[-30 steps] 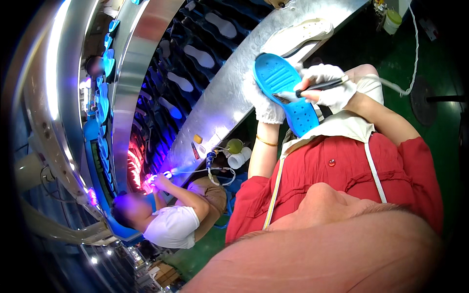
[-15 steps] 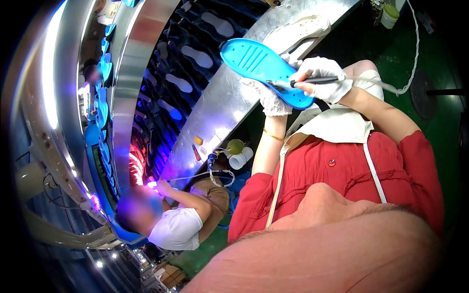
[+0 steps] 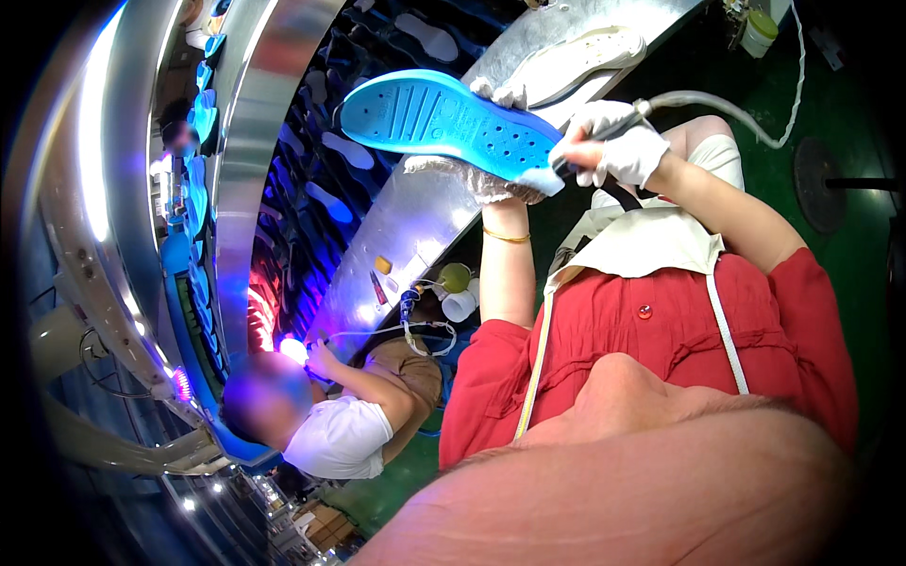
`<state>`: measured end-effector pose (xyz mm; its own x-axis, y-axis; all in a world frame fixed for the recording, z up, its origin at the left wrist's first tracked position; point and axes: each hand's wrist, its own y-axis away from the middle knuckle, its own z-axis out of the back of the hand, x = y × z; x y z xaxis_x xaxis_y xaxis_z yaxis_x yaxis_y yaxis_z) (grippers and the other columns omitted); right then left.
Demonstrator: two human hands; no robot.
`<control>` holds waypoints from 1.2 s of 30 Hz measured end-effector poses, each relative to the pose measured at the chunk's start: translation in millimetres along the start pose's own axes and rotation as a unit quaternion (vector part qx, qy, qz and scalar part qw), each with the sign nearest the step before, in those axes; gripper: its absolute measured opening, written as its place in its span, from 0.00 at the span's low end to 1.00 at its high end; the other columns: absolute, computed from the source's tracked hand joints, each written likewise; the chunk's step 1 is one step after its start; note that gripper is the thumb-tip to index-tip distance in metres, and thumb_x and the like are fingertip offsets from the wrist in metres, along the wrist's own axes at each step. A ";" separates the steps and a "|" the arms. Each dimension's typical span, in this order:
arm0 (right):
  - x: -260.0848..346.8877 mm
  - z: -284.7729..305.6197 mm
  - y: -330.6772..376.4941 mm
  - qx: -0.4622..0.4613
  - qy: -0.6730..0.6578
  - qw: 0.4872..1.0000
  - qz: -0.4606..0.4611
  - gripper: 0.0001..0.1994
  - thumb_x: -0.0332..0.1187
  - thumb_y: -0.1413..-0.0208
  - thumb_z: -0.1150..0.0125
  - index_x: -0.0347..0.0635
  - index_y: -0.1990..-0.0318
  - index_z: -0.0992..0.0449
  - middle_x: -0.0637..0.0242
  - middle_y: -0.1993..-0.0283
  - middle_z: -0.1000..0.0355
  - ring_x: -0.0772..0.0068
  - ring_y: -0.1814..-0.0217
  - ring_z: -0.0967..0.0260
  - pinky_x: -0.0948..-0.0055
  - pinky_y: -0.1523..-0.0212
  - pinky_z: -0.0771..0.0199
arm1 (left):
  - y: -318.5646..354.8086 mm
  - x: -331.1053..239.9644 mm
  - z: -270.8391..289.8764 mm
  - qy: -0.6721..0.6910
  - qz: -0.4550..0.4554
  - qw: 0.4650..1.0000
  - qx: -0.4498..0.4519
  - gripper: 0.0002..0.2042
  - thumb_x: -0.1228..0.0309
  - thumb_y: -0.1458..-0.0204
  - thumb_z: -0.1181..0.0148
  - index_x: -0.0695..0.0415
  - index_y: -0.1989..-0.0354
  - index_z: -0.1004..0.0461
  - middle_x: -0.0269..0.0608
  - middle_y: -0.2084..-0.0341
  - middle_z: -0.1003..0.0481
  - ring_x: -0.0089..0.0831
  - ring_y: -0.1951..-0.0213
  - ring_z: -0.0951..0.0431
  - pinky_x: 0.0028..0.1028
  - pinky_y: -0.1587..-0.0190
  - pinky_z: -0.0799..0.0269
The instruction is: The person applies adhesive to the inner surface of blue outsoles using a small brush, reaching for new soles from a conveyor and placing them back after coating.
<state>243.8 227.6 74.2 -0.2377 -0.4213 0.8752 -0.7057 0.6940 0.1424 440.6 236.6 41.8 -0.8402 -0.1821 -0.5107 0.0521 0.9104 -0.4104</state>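
Observation:
A bright blue shoe sole (image 3: 444, 121) with ribs and small holes lies flat across my left hand (image 3: 481, 177), which wears a white glove and grips it from below. My right hand (image 3: 613, 146), also in a white glove, is closed on a dark-tipped tool (image 3: 590, 151) fed by a pale hose (image 3: 727, 108). The tool's tip touches the sole's near end. A white sole (image 3: 580, 61) lies on the metal bench (image 3: 415, 226) just behind my hands.
A conveyor with dark racks carrying several blue and white soles (image 3: 321, 198) curves along the left. Another person in a white shirt (image 3: 330, 424) works at the bench below, under purple light. A cup and small jar (image 3: 458, 292) stand beside that person. Green floor lies at the right.
The blue sole has turned from pointing down to lying nearly level and has swung out to the left. My right hand with the tool has stayed at the sole's near end.

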 end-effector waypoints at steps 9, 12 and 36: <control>0.1 18.0 -11.1 0.055 0.274 0.956 0.092 0.06 0.25 0.55 0.36 0.42 0.69 0.25 0.64 0.63 0.26 0.73 0.60 0.30 0.74 0.57 0.29 | -2.6 -19.4 -5.8 -0.177 0.052 0.974 -0.129 0.53 0.25 0.71 0.55 0.59 0.43 0.40 0.49 0.54 0.30 0.41 0.55 0.26 0.41 0.51 0.28; 18.4 16.7 -8.4 0.061 0.201 0.977 -0.039 0.06 0.22 0.58 0.36 0.41 0.70 0.24 0.63 0.63 0.25 0.69 0.57 0.28 0.72 0.55 0.29 | -4.9 -20.7 -18.4 -0.236 0.067 0.955 -0.166 0.53 0.27 0.72 0.51 0.61 0.44 0.39 0.49 0.55 0.28 0.41 0.56 0.25 0.38 0.52 0.27; 11.2 30.6 -33.9 0.121 0.294 0.940 0.120 0.06 0.26 0.63 0.37 0.42 0.73 0.25 0.64 0.69 0.28 0.69 0.63 0.30 0.72 0.59 0.30 | -40.0 -29.2 2.2 -0.413 0.381 0.788 -0.252 0.34 0.41 0.47 0.55 0.57 0.42 0.39 0.44 0.53 0.29 0.30 0.59 0.26 0.28 0.57 0.28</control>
<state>244.6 181.5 64.9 -0.0492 0.1761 0.9831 -0.8268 0.5451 -0.1390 464.2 204.6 71.4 -0.0198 0.4990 -0.8664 -0.0240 0.8661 0.4993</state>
